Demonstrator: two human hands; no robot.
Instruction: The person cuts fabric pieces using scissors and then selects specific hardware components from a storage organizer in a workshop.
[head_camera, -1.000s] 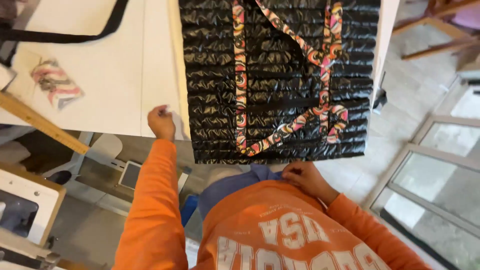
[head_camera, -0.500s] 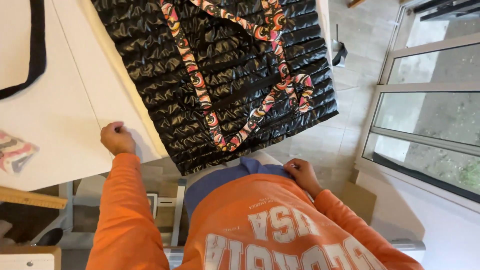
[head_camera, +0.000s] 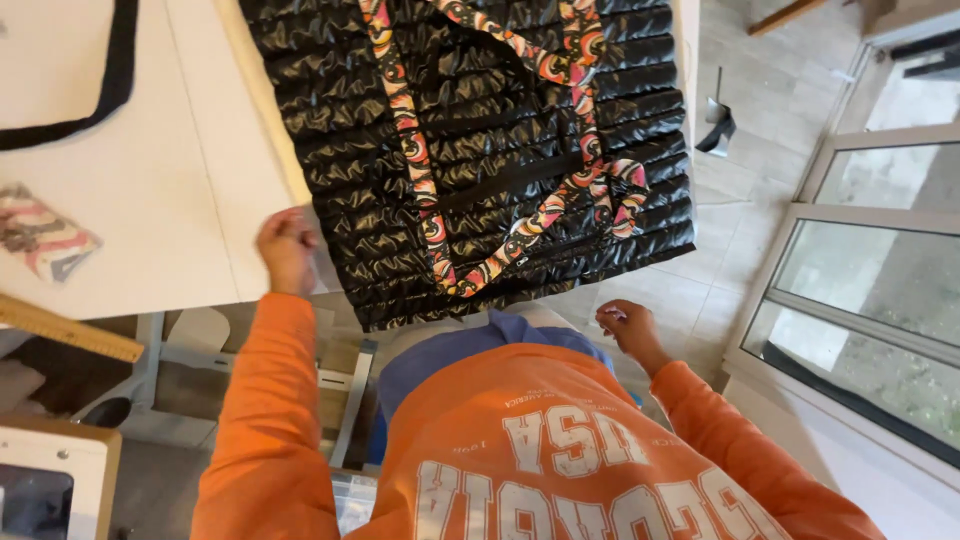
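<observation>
A black quilted bag (head_camera: 480, 150) with pink patterned straps (head_camera: 410, 150) lies flat on a white table (head_camera: 170, 200), its lower edge hanging over the near side. My left hand (head_camera: 286, 250) rests on the table at the bag's lower left corner with its fingers curled; I cannot see anything held in it. My right hand (head_camera: 626, 330) hovers off the table just below the bag's lower right edge, fingers closed together and clear of the bag. Orange sleeves cover both my arms.
A black strap (head_camera: 95, 100) curves across the table's far left, and a patterned fabric scrap (head_camera: 40, 240) lies near the table's edge. A wooden ruler (head_camera: 70, 330) sticks out below. A glass door (head_camera: 860, 290) and tiled floor (head_camera: 760, 190) are on the right.
The view has swung, so the bag now sits straighter in the picture. My right hand has come a little away from the bag's lower edge. My left hand stays at the bag's corner.
</observation>
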